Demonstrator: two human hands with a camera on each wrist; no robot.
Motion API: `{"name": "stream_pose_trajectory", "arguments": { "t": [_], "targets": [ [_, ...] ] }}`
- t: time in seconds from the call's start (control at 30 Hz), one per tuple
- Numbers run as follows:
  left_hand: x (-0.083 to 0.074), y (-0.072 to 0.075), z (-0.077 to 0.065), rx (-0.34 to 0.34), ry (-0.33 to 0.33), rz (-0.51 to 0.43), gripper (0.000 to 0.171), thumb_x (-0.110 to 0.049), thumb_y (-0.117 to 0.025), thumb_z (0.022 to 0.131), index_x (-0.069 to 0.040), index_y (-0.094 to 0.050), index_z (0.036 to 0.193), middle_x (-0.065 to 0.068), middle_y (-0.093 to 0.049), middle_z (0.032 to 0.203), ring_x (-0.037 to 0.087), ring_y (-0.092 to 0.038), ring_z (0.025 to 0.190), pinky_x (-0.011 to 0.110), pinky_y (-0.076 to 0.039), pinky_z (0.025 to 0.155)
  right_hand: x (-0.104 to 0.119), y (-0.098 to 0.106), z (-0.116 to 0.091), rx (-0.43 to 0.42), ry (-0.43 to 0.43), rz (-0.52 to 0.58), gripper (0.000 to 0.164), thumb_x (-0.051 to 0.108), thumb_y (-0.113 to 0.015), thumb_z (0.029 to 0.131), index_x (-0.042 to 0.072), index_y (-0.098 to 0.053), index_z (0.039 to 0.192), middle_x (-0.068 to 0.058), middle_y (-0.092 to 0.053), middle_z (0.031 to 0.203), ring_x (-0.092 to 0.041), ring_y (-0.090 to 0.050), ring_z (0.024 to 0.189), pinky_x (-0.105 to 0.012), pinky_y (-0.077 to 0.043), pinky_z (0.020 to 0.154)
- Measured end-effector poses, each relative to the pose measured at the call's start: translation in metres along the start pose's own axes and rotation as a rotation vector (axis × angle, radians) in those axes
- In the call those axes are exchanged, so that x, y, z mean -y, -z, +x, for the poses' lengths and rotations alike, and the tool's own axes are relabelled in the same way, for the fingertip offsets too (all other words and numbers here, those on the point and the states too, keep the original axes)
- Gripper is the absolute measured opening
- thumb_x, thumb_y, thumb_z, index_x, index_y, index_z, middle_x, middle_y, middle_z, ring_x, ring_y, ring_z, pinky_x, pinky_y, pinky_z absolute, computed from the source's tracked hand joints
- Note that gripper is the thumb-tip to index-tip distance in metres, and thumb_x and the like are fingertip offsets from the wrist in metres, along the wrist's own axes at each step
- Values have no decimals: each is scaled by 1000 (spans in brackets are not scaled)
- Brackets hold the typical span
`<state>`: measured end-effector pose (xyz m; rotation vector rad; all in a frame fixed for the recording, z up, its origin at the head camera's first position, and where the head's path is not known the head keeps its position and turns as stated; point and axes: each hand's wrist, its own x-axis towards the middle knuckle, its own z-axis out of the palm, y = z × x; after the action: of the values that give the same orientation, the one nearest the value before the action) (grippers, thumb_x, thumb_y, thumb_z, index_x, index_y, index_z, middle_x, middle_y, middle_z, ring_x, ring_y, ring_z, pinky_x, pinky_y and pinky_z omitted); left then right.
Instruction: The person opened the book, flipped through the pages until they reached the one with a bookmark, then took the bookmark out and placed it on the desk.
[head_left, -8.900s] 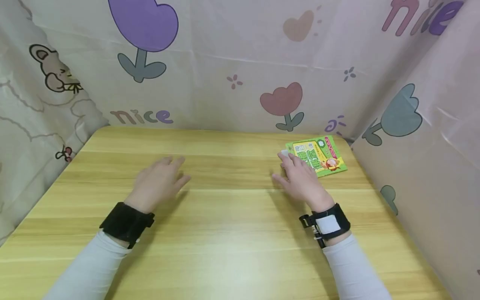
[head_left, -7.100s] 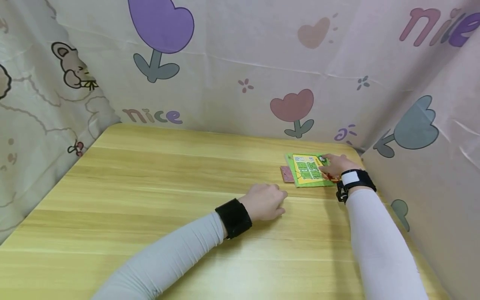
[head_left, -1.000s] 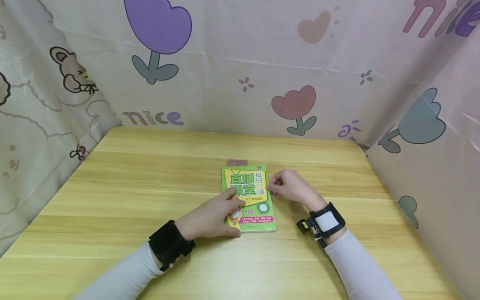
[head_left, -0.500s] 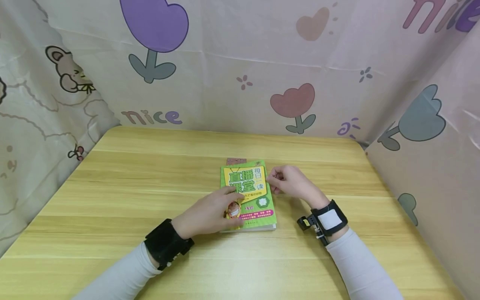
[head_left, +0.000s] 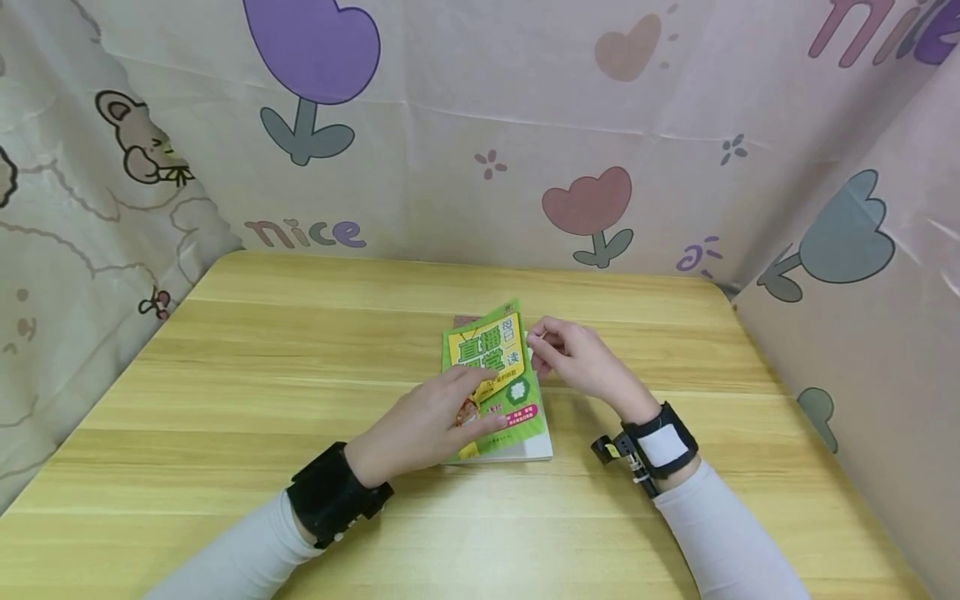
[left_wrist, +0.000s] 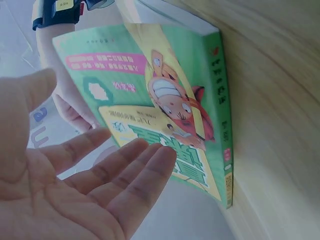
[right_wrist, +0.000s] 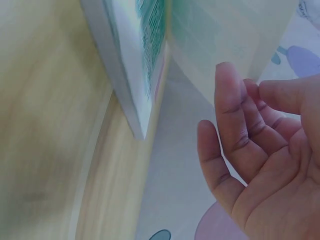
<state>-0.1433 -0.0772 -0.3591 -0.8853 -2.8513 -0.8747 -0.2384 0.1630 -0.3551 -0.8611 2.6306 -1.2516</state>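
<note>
Book (head_left: 514, 388) mid-counter (head_left: 337, 333), long axis roughly twelve to six, spine at nine o'clock, and look at that front cover (head_left: 483, 340): free edge raised at three! Everything hinges on that edge, and the right hand (head_left: 581, 364) is nearer to it, sitting just above three o'clock, thumb and fingers pinching it towards the upper corner. Left hand (head_left: 427, 417) at eight o'clock, fingers loosely stretched over the lower cover, grasping nothing; whether the tips touch, I can't tell. Head view gives us just a pale sliver of pages, but the right wrist view peers underneath: a green-printed page (right_wrist: 154, 45)! Left wrist view adds the lettered spine (left_wrist: 223, 115). Out at twelve, a reddish piece (head_left: 465, 320) peeks past the book, with patterned cloth (head_left: 435, 167) beyond.
</note>
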Motion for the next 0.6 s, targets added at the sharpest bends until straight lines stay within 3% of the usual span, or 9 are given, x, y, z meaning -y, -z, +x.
{"name": "stream_pose_trajectory", "arguments": {
  "t": [0.2,0.37,0.6],
  "targets": [
    [-2,2,1,-39,-17,-68,62,-51,-53,94,-9,-49,139,2,-58,112,13,-57,83,20,-49,64,9,-4,0,-6,60,45,11,17,-51,101,10,-60,100,-6,-65,81,-25,-66,67,-41,-56,62],
    [-2,4,3,-51,9,-122,60,-51,-51,95,-10,-47,139,-1,-59,109,9,-57,79,18,-50,62,16,-7,-2,-5,114,10,8,15,-54,100,12,-59,104,2,-66,83,-20,-66,68,-37,-56,61],
    [1,12,4,-77,46,-207,62,-52,-50,95,-9,-46,140,3,-61,117,6,-59,89,21,-52,73,22,-13,-2,24,139,-31,16,16,-56,98,16,-56,114,0,-67,86,-20,-66,70,-30,-53,57]
  ]
}}
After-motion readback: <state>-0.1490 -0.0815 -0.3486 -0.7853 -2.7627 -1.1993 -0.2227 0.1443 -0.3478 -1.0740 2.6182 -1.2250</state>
